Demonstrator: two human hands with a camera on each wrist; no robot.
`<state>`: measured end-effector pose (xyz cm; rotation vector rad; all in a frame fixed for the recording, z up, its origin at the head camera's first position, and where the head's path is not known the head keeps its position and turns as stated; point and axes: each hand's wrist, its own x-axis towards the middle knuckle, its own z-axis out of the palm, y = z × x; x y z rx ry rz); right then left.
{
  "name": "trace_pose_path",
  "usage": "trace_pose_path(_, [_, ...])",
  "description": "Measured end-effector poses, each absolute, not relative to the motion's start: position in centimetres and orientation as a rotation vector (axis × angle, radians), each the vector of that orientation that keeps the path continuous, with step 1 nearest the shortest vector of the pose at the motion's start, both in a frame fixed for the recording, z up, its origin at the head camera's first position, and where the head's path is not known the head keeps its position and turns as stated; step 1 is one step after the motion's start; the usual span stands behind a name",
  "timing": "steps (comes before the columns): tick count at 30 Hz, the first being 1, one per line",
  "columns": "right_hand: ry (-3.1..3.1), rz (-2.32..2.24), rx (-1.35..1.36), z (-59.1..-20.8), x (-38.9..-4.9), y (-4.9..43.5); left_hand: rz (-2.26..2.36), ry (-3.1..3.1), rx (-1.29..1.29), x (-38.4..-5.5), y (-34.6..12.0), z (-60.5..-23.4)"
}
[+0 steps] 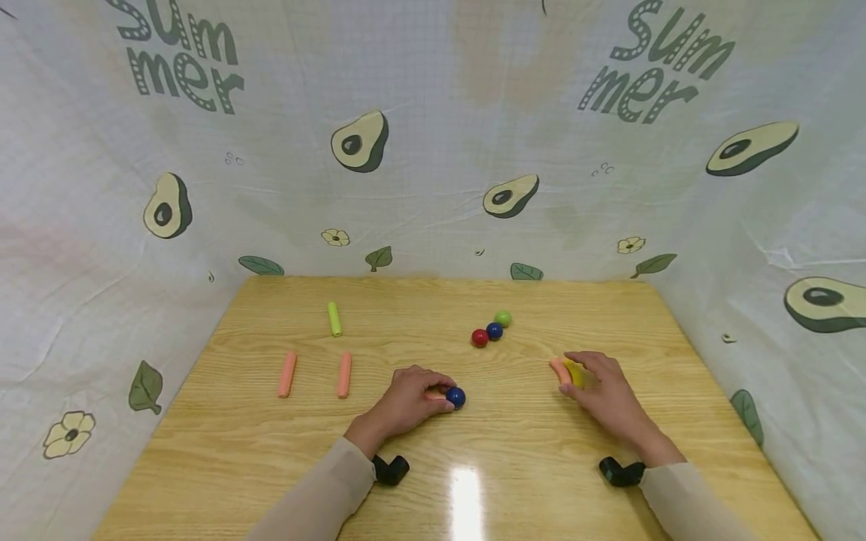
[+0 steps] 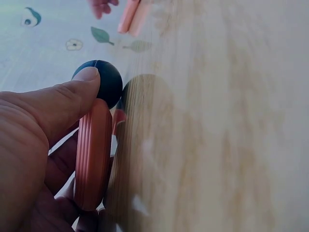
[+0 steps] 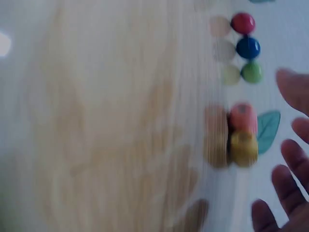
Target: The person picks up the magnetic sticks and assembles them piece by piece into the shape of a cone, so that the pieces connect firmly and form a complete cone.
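Note:
My left hand grips a salmon-coloured ribbed stick just over the wooden table. A dark blue ball sits against the stick's end, and the thumb presses on that ball in the left wrist view. Over to the right, my right hand is beside a salmon stick and a yellow piece lying side by side. Its fingers are spread apart from both pieces in the right wrist view, which is blurred.
Red, blue and green balls form a touching row towards the back. At the left lie two salmon sticks and a yellow-green stick. A patterned cloth walls the table's back and sides.

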<state>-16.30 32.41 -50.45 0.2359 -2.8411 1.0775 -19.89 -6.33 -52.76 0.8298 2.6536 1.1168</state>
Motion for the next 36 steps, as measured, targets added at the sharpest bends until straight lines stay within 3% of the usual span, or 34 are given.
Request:
trace_pose_path(7, [-2.965, 1.057, 0.288, -50.7, -17.1, 34.1, 1.105, 2.661, 0.824, -20.0, -6.4, -52.9])
trace_pose_path(36, [-3.050, 0.758, 0.590, -50.0, -20.2, 31.8, 1.116, 2.651, 0.819, -19.9, -6.3, -52.9])
